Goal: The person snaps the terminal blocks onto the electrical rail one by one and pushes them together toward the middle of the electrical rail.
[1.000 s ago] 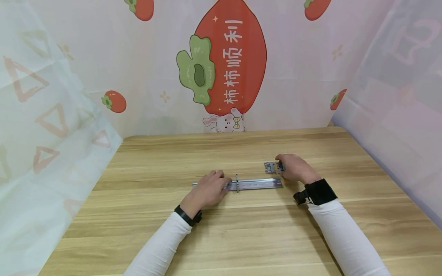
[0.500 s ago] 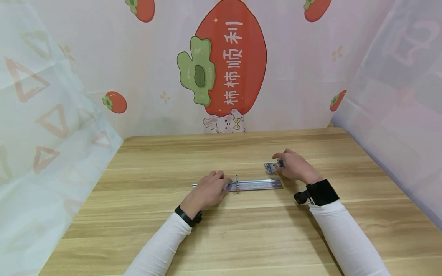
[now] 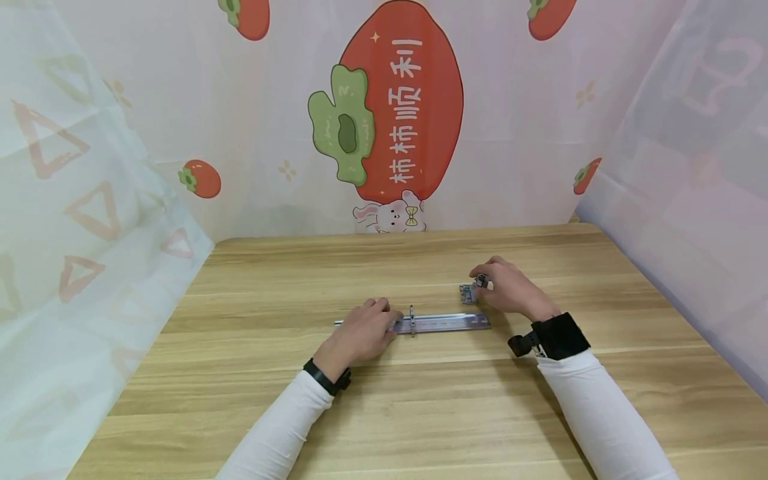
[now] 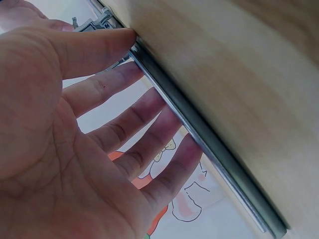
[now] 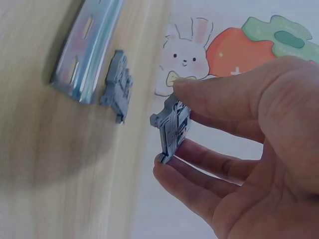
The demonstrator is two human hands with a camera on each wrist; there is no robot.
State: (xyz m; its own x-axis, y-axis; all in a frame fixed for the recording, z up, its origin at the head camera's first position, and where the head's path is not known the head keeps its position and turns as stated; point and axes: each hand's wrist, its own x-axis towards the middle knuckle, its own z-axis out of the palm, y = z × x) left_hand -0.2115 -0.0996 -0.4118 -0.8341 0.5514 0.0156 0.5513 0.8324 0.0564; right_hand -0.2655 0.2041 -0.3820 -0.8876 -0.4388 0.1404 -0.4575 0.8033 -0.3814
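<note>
From my seat I see both hands over the wood-grain tabletop [image 3: 420, 413]. The left hand [image 3: 363, 328] has hold of the metal rail [image 3: 447, 323], thumb at one edge, four slightly bent fingers spaced along the other. The rail lies left to right on the tabletop, its left end poking out past that hand. Just right of the fingers, a thin gray clip [image 3: 412, 321] sits across the rail.

The right hand [image 3: 509, 287] pinches a small gray block [image 5: 172, 127] between thumb and fingertips, its palm well apart from the piece. In my right wrist view, the block looks raised off the tabletop. A second block [image 5: 118, 87], also gray, lies on the tabletop just beyond the rail's right end (the head camera shows the two overlapping, so I can't judge the gap between them).

Each wrist wears a black band, left [image 3: 327, 375] and right [image 3: 561, 335], above white sleeves [image 3: 276, 427]. Behind everything hangs a pale cloth [image 3: 270, 100] printed with red fruit and a rabbit.
</note>
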